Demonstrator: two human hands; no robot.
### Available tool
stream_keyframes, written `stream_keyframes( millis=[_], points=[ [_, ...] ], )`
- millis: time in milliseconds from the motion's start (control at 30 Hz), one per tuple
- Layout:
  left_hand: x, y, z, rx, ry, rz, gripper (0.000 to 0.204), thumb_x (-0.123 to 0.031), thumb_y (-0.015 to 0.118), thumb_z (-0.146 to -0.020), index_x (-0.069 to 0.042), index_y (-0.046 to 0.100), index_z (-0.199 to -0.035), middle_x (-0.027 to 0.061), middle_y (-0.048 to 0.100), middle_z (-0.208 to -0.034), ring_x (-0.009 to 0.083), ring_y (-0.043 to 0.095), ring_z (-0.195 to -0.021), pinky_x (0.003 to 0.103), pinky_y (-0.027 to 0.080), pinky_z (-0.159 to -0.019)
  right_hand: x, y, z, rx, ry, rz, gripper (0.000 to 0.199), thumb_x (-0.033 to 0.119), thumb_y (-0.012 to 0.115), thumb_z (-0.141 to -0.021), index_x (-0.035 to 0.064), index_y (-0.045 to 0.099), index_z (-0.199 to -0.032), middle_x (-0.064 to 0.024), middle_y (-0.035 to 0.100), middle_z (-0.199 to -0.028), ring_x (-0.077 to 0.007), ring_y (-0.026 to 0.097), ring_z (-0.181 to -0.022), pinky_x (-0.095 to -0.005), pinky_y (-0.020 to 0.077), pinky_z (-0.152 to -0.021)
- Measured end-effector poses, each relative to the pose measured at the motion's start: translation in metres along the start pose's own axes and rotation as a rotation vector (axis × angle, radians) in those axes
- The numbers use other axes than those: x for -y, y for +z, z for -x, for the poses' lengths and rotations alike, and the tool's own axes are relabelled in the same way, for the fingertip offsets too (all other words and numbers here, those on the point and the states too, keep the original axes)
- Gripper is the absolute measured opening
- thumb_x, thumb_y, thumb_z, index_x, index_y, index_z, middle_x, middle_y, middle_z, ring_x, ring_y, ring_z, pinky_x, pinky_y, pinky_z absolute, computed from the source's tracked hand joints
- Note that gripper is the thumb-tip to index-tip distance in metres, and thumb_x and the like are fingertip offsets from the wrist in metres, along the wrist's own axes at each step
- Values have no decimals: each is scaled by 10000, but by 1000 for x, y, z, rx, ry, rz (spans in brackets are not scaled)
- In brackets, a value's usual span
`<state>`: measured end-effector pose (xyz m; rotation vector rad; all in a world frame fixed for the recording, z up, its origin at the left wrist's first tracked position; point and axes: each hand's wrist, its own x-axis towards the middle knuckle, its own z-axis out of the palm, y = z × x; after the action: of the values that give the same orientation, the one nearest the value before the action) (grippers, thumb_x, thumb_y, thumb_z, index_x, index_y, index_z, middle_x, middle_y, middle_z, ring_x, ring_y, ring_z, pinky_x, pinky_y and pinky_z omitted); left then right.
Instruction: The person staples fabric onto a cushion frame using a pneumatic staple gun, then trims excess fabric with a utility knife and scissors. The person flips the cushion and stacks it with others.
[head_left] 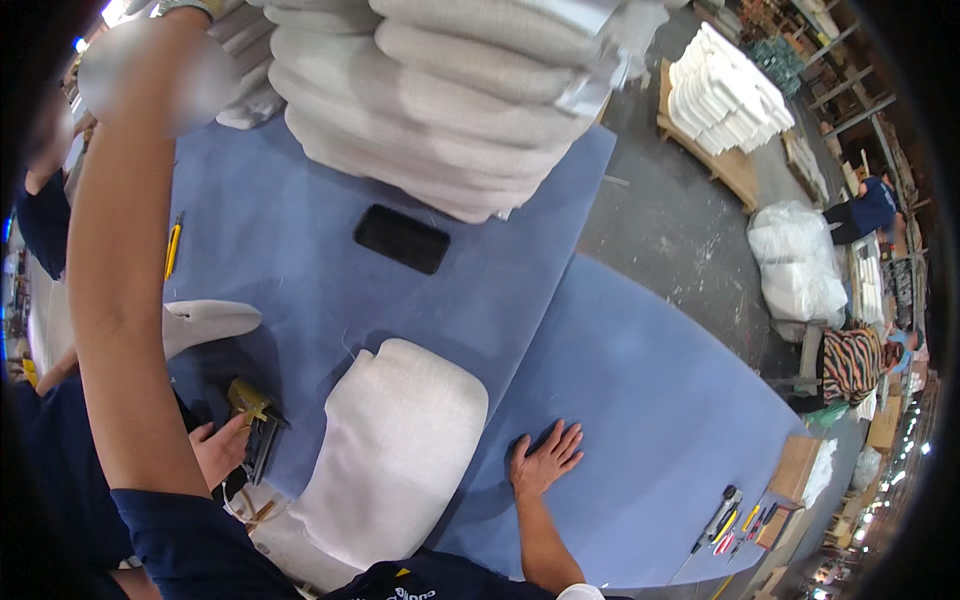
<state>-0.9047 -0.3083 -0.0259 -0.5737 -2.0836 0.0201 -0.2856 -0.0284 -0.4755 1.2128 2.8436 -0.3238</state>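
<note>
My right hand (545,460) lies flat on the blue table (640,400), fingers spread and holding nothing. Just left of it is a pale grey fabric-covered cushion (400,450). My left arm stretches far up the left side; only the gloved wrist end of my left hand (188,8) shows at the top edge, fingers out of sight. Close to that hand rises a tall stack of similar cushions (430,100). A co-worker's hand (225,450) is beside a staple gun (262,430) at the left, partly behind my arm.
A black phone (402,239) and a yellow cutter (174,245) lie on the table. Several hand tools (735,520) sit near its right corner. Beyond are a pallet of white pieces (725,90), a plastic-wrapped bundle (797,265) and other people, one in a striped top (850,365).
</note>
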Motion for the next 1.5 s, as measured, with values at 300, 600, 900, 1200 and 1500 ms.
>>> stream_keyframes(
  millis=[300, 600, 900, 1200, 1500],
  points=[
    [-68, -110, -10, -4, 39, -65, 249, -150, 684, -767, -136, 762, -1003, 121, 746, -982, 322, 654, -1058, 489, 483, -994, 10, -14, 0, -54, -1, -72, 786, 421, 593, -925, 52, 364, -1581, -212, 222, -1699, -372, 149, -1589, -601, 42, -1264],
    [-102, -261, 55, -331, 133, 231, 475, -369, 836, -856, -47, 724, -1186, 128, 756, -1055, 269, 708, -935, 365, 539, -846, 2, -3, 6, -152, -22, -97, 761, 452, 565, -927, 52, 421, -1558, -228, 266, -1677, -387, 194, -1571, -631, 77, -1253],
    [-145, -449, 88, -427, 28, 536, 593, -465, 827, -876, 8, 711, -1214, 133, 767, -938, 168, 727, -790, 312, 562, -724, -33, -5, 3, -174, -229, -231, 725, 431, 682, -899, 83, 490, -1506, -241, 433, -1575, -398, 396, -1467, -610, 234, -1222],
    [-266, -502, 126, -99, 138, 680, 662, -659, 677, -876, -40, 712, -1110, 194, 722, -988, 370, 712, -880, 463, 561, -735, -173, -7, 211, -37, 29, -1494, 241, 212, 608, -1063, -25, 647, -1078, -81, 686, -807, -162, 668, -679, -309, 573, -627],
    [-528, -451, 298, -50, 351, 789, 541, -568, 616, -947, -89, 669, -1192, 117, 705, -989, 303, 676, -976, 470, 526, -846, -362, 190, 567, 332, 567, -605, 483, 475, 630, -976, 138, 645, -1321, -276, 665, -1221, -345, 681, -1084, -500, 512, -957]
  ],
)
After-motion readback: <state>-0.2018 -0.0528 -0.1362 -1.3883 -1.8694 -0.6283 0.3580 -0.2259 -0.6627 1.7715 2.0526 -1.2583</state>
